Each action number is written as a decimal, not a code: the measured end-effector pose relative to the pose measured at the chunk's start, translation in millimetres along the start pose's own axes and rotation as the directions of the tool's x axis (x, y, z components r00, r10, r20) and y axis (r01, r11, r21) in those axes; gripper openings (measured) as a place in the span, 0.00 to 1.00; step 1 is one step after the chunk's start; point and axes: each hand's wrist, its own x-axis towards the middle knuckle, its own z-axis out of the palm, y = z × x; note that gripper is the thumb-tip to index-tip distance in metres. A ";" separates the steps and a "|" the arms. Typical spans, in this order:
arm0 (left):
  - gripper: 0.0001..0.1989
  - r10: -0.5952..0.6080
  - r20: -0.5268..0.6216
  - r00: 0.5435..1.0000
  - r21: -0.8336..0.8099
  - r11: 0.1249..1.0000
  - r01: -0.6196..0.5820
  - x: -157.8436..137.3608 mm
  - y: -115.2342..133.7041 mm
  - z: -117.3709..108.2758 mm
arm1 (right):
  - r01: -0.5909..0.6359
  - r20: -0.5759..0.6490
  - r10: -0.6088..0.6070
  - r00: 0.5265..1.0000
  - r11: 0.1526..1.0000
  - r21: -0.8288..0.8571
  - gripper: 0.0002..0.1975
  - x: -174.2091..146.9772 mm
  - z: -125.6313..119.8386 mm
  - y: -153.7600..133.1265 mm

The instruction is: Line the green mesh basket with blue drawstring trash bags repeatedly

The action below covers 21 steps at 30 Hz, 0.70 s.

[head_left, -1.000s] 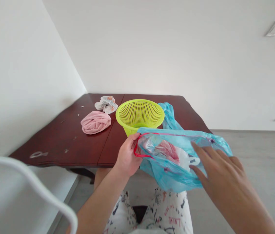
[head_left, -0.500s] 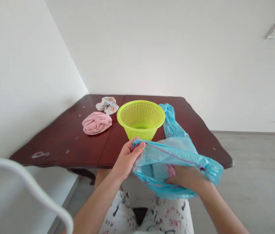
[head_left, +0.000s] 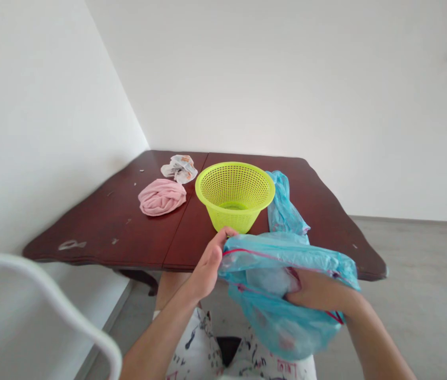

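Note:
A translucent blue plastic bag [head_left: 295, 322] with a red drawstring is held open above my lap, its far side reaching over the table edge. My left hand [head_left: 207, 266] grips the left end of its rim, fingers behind the plastic. My right hand [head_left: 313, 289] is inside the mouth, fingers curled at a pale bundle with a pink edge [head_left: 273, 279]; the fingertips are partly hidden, and what the bundle is I cannot tell. Just beyond the bag stands a yellow-green plastic basket [head_left: 235, 195] with perforated walls and nothing visible inside.
On the dark red wooden table [head_left: 128, 232] lie a folded pink cloth [head_left: 162, 197] and a crumpled white printed plastic bag [head_left: 179, 169]. A long piece of blue plastic [head_left: 285, 206] lies right of the basket. A white curved tube [head_left: 57, 306] crosses the lower left.
The blue bag's lower part now hangs further down over my lap, and its mouth gapes wider. My left thumb has shifted off the front of the rim. The view has turned slightly left.

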 end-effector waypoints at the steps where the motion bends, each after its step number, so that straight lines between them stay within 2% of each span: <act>1: 0.46 0.013 0.071 0.997 0.013 1.000 -0.013 -1.3 0.2 -1.7 | 0.035 -0.027 -0.035 0.999 0.999 0.008 0.43 -6.2 -10.9 2.7; 3: 0.46 0.022 0.187 0.982 0.053 0.998 -0.032 -2.6 1.0 -4.0 | 0.120 -0.130 -0.116 0.985 0.993 0.022 0.42 -16.8 -30.7 9.1; 5: 0.44 -0.019 0.270 0.963 0.076 0.997 -0.002 -2.5 4.0 -4.3 | 0.164 -0.228 -0.150 0.962 0.986 0.043 0.40 -23.8 -43.8 16.1; 7: 0.43 -0.114 0.324 0.939 0.100 0.991 0.086 -1.6 9.3 -2.9 | 0.154 -0.251 -0.129 0.959 0.985 0.082 0.38 -27.4 -48.4 22.2; 9: 0.40 -0.208 0.329 0.921 0.188 0.970 0.152 -0.6 15.0 -1.2 | 0.135 -0.205 -0.110 0.973 0.984 0.112 0.36 -30.1 -46.2 25.7; 11: 0.29 -0.253 0.294 0.922 0.306 0.938 0.160 0.9 17.7 0.0 | 0.106 -0.127 -0.092 0.988 0.988 0.115 0.36 -34.9 -40.8 25.9; 12: 0.27 -0.262 0.271 0.926 0.335 0.928 0.165 2.1 17.4 0.3 | 0.092 -0.086 -0.083 0.993 0.990 0.108 0.37 -38.5 -38.1 24.9; 13: 0.30 -0.267 0.243 0.933 0.325 0.928 0.181 3.7 16.2 0.7 | 0.084 -0.037 -0.080 0.996 0.991 0.105 0.39 -42.7 -36.0 23.4; 15: 0.37 -0.265 0.141 0.954 0.190 0.953 0.237 7.9 12.1 1.8 | 0.116 0.078 -0.128 0.989 0.983 0.144 0.43 -51.9 -34.3 19.7; 17: 0.37 -0.273 -0.019 0.962 0.005 0.962 0.273 12.5 8.9 4.1 | 0.200 0.163 -0.246 0.955 0.946 0.255 0.44 -59.7 -35.2 16.9; 19: 0.34 -0.308 -0.137 0.942 -0.110 0.949 0.294 15.6 8.8 7.1 | 0.261 0.124 -0.326 0.937 0.890 0.373 0.42 -64.6 -35.7 17.4; 21: 0.32 -0.362 -0.154 0.919 -0.156 0.928 0.340 15.8 11.3 9.6 | 0.272 -0.026 -0.293 0.956 0.845 0.461 0.42 -67.1 -32.8 23.1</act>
